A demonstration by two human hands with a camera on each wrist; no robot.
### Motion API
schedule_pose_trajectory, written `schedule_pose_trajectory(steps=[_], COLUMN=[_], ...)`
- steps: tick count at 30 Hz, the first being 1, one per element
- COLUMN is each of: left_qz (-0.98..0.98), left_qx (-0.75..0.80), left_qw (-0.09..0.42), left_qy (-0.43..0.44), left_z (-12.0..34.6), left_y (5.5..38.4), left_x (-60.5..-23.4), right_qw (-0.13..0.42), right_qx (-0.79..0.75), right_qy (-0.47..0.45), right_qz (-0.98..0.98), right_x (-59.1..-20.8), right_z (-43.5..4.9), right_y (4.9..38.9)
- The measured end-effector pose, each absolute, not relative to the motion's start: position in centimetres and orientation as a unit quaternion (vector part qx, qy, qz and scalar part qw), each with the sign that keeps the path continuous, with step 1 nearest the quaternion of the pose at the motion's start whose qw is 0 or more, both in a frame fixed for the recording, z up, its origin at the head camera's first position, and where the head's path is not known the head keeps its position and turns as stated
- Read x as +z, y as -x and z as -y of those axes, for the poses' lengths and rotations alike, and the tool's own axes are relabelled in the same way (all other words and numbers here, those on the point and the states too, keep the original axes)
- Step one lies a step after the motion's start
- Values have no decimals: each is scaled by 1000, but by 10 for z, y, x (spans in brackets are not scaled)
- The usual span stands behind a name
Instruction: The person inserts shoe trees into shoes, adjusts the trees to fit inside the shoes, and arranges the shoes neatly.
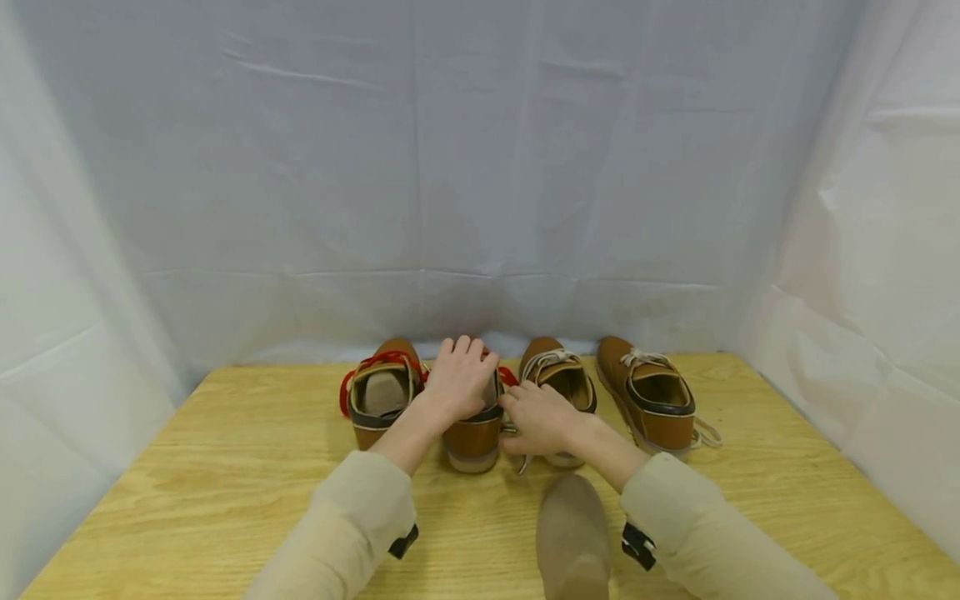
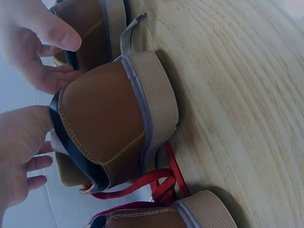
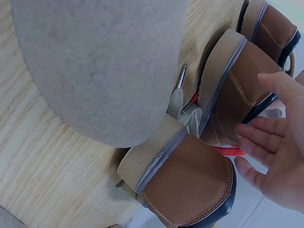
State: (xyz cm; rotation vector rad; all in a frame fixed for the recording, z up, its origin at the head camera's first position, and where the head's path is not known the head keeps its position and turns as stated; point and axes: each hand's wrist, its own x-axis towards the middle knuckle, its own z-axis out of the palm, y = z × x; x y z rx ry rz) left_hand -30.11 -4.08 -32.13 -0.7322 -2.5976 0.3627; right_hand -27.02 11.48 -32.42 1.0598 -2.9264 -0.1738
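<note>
Head view is showing the left hand (image 1: pixel 459 379), fingers apart, touching the collar (image 2: pixel 71 146) of the brown shoe (image 1: pixel 472 437) second from left on the desk (image 1: pixel 247 467); the right hand (image 1: pixel 542 417), fingers loosely apart, is hanging beside it. Seating the pale insole (image 2: pixel 56 142) is probably going on, likely calling next for smoothing. The shoe's toe is pointing toward the backdrop (image 1: pixel 480 167), long axis running front to back.

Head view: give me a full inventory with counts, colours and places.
Red-laced shoes: two, brown, left half of row
White-laced shoes: two, brown, right half of row
Inserts: at least two, grey-beige, front foreground and inside leftmost shoe
Table: one, yellowish wood, under shoes
Sheeting: count unclear, white, behind and both sides
Sleeves: two, beige, lower foreground
Left hand: one, bare, over second shoe
Right hand: one, bare, at second shoe's right
</note>
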Motion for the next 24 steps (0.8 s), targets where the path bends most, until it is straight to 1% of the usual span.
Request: schedule_pose_trajectory(steps=[3, 11, 24], left_qz=[929, 907, 909], left_qx=[135, 156, 138], left_qw=[206, 233, 234], left_qy=[276, 314, 315], left_z=[42, 42, 43], left_y=[300, 300, 302], left_x=[-320, -318, -325], right_qw=[12, 10, 12], right_qx=[-58, -63, -64], right_qy=[-339, -336, -338], right_qz=[939, 940, 939], right_x=[-324, -323, -324], right_z=[-115, -115, -115], right_y=[269, 269, 270])
